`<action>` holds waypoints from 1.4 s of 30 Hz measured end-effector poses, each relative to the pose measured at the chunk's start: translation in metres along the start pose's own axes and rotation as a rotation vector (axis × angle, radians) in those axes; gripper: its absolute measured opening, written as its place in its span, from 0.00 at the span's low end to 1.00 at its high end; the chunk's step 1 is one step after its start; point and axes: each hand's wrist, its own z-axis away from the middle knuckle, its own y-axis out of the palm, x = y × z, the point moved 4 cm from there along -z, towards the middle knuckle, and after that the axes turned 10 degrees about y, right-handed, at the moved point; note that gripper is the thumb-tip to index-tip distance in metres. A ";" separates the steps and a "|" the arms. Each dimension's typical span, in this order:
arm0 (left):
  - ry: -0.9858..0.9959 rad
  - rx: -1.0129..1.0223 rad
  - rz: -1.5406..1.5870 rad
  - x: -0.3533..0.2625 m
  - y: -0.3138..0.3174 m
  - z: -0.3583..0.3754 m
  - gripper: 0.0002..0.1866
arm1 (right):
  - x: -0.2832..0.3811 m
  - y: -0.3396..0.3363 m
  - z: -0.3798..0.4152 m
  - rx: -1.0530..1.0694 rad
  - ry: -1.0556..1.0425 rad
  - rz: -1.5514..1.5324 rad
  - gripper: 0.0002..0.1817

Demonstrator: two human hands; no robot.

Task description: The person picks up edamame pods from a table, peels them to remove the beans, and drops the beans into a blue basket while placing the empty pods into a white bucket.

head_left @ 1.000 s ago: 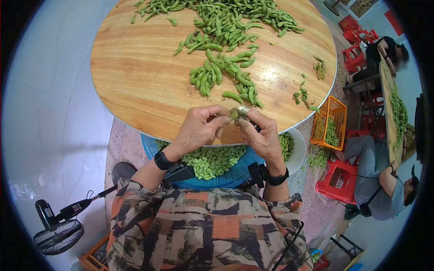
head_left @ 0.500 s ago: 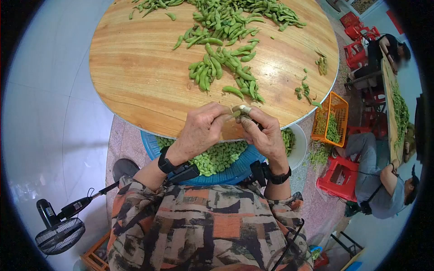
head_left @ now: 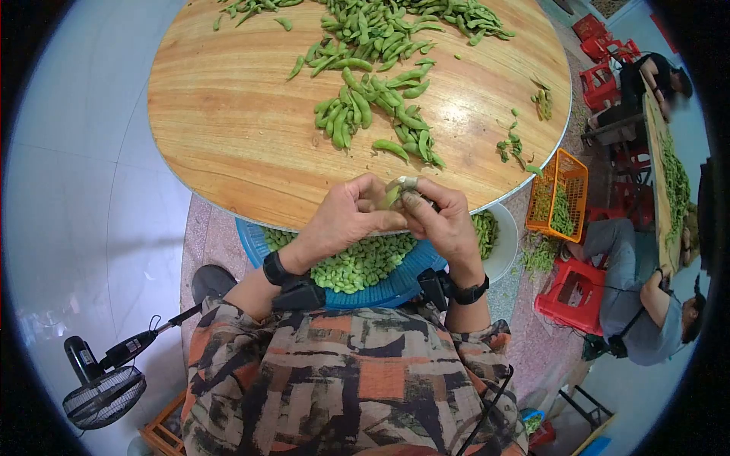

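My right hand [head_left: 446,222] pinches a green soybean pod [head_left: 392,198] between thumb and fingers, just over the near edge of the table. Something pale covers one of its fingertips. My left hand [head_left: 342,222] is close beside the pod, its thumb and index finger apart, with nothing visible gripped between them. Beneath both hands is a blue basket [head_left: 255,242] of shelled green soybeans [head_left: 357,267]. On the round wooden table [head_left: 220,129], a loose pile of soybean pods [head_left: 357,106] stretches from the middle to the far side.
A white bucket [head_left: 508,247] with green pods or husks stands right of the basket. Farther right are an orange crate [head_left: 579,205], red stools [head_left: 572,300] and two people at another table [head_left: 655,175]. A fan [head_left: 104,397] stands at lower left.
My left thumb and index finger have come apart from their pinch at the pod. The left hand has turned more open, while the right hand keeps the pod.
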 end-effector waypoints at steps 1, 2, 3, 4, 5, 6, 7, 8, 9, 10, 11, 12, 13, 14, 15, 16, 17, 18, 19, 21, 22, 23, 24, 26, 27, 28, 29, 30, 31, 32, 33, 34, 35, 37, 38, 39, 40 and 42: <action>0.086 -0.008 -0.166 0.001 -0.003 -0.001 0.08 | 0.003 0.002 0.000 -0.077 -0.157 0.202 0.11; 0.171 -0.016 -0.332 0.000 -0.005 -0.001 0.10 | 0.007 0.006 0.002 -0.153 -0.315 0.403 0.10; 0.170 -0.017 -0.332 -0.001 -0.006 0.000 0.10 | 0.010 0.008 0.003 -0.176 -0.311 0.389 0.10; 0.111 0.023 -0.285 0.000 -0.008 0.000 0.10 | 0.010 0.007 0.003 -0.176 -0.310 0.389 0.10; 0.053 0.064 -0.237 0.001 -0.010 0.000 0.11 | 0.011 0.006 0.003 -0.179 -0.322 0.427 0.10; 0.053 0.064 -0.237 -0.002 -0.013 -0.001 0.11 | 0.012 0.005 0.003 -0.182 -0.335 0.463 0.09; -0.013 0.125 -0.205 -0.004 -0.016 -0.001 0.12 | 0.012 0.004 0.003 -0.183 -0.335 0.463 0.09; -0.078 0.185 -0.172 -0.004 -0.017 -0.001 0.13 | 0.012 0.005 0.003 -0.173 -0.343 0.483 0.09; -0.078 0.184 -0.172 -0.004 -0.019 -0.002 0.13 | 0.014 0.006 0.004 -0.162 -0.352 0.504 0.08; -0.106 0.204 -0.101 -0.001 -0.020 -0.002 0.13 | 0.016 0.009 0.006 -0.160 -0.352 0.504 0.08; -0.135 0.224 -0.029 0.002 -0.021 -0.002 0.14 | 0.024 0.016 0.011 -0.231 -0.433 0.650 0.09; -0.135 0.221 -0.030 0.003 -0.021 -0.002 0.14 | 0.028 0.022 0.015 -0.302 -0.514 0.796 0.10; -0.125 0.192 0.051 0.004 -0.019 -0.002 0.14 | 0.026 0.026 0.015 -0.299 -0.514 0.794 0.10; -0.114 0.165 0.132 0.005 -0.017 -0.003 0.13 | 0.026 0.031 0.017 -0.356 -0.610 0.869 0.11; -0.115 0.166 0.132 0.005 -0.013 -0.003 0.13 | 0.025 0.036 0.020 -0.414 -0.706 0.944 0.13; -0.105 0.108 0.176 0.003 -0.009 -0.003 0.12 | 0.021 0.038 0.020 -0.415 -0.704 0.945 0.13; -0.093 0.048 0.219 0.003 -0.008 -0.002 0.11 | 0.017 0.041 0.021 -0.436 -0.731 0.978 0.15; -0.093 0.047 0.220 0.004 -0.007 -0.002 0.11 | 0.014 0.042 0.021 -0.455 -0.759 1.009 0.16; -0.077 0.063 0.252 0.004 -0.007 -0.001 0.11 | 0.011 0.042 0.021 -0.473 -0.792 1.059 0.17; -0.063 0.078 0.284 0.011 -0.007 -0.001 0.12 | 0.007 0.047 0.022 -0.473 -0.816 1.071 0.18; -0.013 0.073 0.261 0.017 -0.009 -0.002 0.12 | 0.006 0.049 0.023 -0.475 -0.840 1.085 0.19; 0.036 0.070 0.238 0.020 -0.009 -0.003 0.12 | 0.006 0.048 0.022 -0.478 -0.840 1.084 0.19; 0.036 0.073 0.237 0.019 -0.004 -0.004 0.12 | 0.007 0.046 0.022 -0.506 -0.848 1.048 0.18; 0.043 0.041 0.348 0.016 0.005 -0.004 0.13 | 0.009 0.042 0.023 -0.534 -0.856 1.012 0.18; 0.044 0.040 0.347 0.015 0.005 -0.003 0.13 | 0.010 0.035 0.023 -0.543 -0.774 0.888 0.16; 0.012 0.038 0.322 0.016 0.005 -0.001 0.14 | 0.011 0.029 0.023 -0.548 -0.691 0.764 0.14; -0.023 0.037 0.298 0.018 0.005 0.000 0.15 | 0.015 0.028 0.024 -0.550 -0.654 0.726 0.11; -0.025 0.037 0.296 0.017 0.006 0.000 0.15 | 0.014 0.027 0.022 -0.551 -0.654 0.724 0.11; -0.034 -0.003 0.303 0.017 0.008 0.000 0.14 | 0.013 0.026 0.021 -0.538 -0.672 0.736 0.11; -0.043 -0.042 0.309 0.017 0.008 -0.001 0.14 | 0.013 0.026 0.021 -0.525 -0.690 0.747 0.11; -0.044 -0.041 0.307 0.015 0.010 0.000 0.14 | 0.013 0.027 0.022 -0.528 -0.682 0.738 0.11; -0.038 -0.055 0.336 0.013 0.010 0.000 0.14 | 0.013 0.027 0.022 -0.530 -0.683 0.736 0.11; -0.032 -0.070 0.367 0.012 0.011 0.001 0.14 | 0.013 0.026 0.022 -0.523 -0.699 0.729 0.11; -0.045 -0.033 0.358 0.013 0.011 0.003 0.15 | 0.014 0.022 0.024 -0.517 -0.715 0.718 0.10; -0.058 0.004 0.350 0.014 0.011 0.005 0.16 | 0.013 0.016 0.025 -0.501 -0.636 0.671 0.10; -0.059 0.003 0.348 0.012 0.008 0.007 0.16 | 0.013 0.009 0.028 -0.484 -0.557 0.622 0.10; -0.065 0.107 0.246 0.010 0.007 0.010 0.17 | 0.015 0.002 0.033 -0.484 -0.557 0.619 0.10; -0.071 0.212 0.139 0.005 -0.002 0.013 0.18 | 0.019 -0.021 0.050 -0.495 -0.471 0.501 0.09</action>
